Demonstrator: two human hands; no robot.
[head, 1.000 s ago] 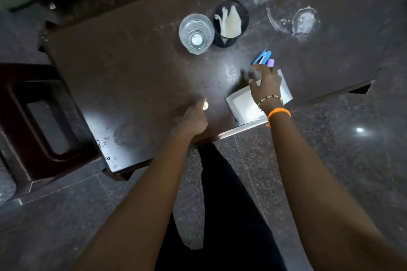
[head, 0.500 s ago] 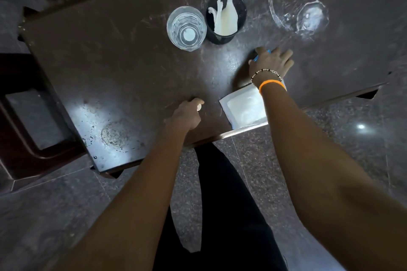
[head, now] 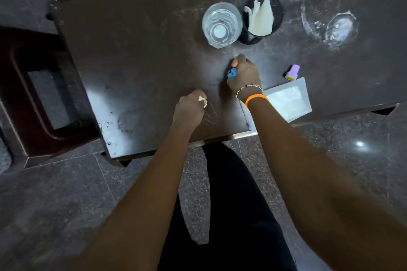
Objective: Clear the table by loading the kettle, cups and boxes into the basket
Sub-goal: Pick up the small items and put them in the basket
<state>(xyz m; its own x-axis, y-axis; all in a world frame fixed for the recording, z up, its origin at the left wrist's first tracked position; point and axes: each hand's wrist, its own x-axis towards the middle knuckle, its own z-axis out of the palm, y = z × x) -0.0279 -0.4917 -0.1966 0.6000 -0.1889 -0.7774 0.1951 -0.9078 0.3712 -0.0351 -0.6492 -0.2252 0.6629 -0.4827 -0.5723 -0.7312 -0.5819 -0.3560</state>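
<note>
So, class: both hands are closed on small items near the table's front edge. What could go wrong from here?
1. The white packet lies by the table edge under the right forearm; pulling the arm back might sweep it off.
2. The right hand, gripping a blue item, sits close to the clear glass and mesh cup; a forward reach may knock them.
3. The purple cap could roll.

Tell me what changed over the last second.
The right hand closed on the blue object and carried it left, off the white packet, uncovering the purple cap. The left hand stayed fisted; glass and black cup unmoved.
</note>
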